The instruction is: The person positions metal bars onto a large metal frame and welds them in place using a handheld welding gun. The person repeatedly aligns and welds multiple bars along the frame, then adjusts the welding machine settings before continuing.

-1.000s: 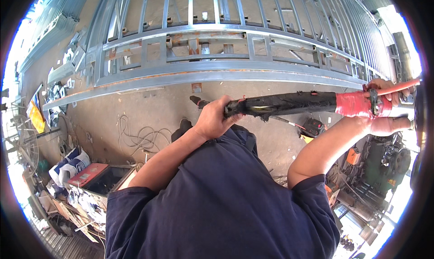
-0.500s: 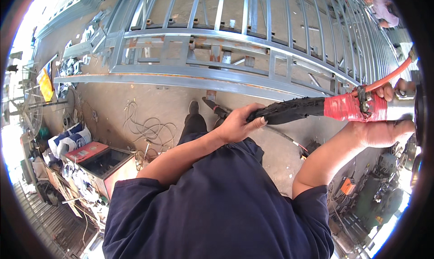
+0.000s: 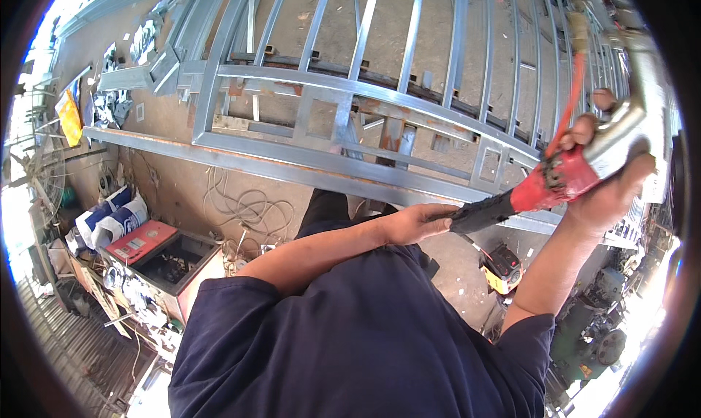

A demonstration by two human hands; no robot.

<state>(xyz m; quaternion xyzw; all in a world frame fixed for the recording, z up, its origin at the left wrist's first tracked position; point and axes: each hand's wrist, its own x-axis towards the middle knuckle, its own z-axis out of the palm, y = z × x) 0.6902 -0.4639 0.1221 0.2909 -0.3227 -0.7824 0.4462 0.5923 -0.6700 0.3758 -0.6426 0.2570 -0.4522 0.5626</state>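
Across my right side I hold a long hand tool, its exact kind unclear: a black taped shaft point(image 3: 483, 215), a red taped section point(image 3: 551, 181) and a silver metal head point(image 3: 621, 139). My left hand point(image 3: 416, 224) is closed round the shaft's near-left end. Beneath the silver head, beside the red tape, my right hand point(image 3: 610, 188) grips the tool, fingers showing on its far side. An orange hose point(image 3: 572, 97) runs up from the red section. The head is blurred and slants away to the upper right. Ahead of me lies a welded steel frame point(image 3: 328, 159) with parallel bars.
A coiled cable point(image 3: 248, 206) lies on the floor at left. Nearby stand an open red-topped metal box point(image 3: 142, 241) and white-and-blue sacks point(image 3: 117, 217). A yellow-and-black machine point(image 3: 502, 269) sits below the tool. Scrap metal pieces point(image 3: 113, 100) lie at far left.
Both hands and the tool have shifted right, and its silver head has swung up and away. The yellow-and-black machine has come into sight; the person at upper right has dropped out.
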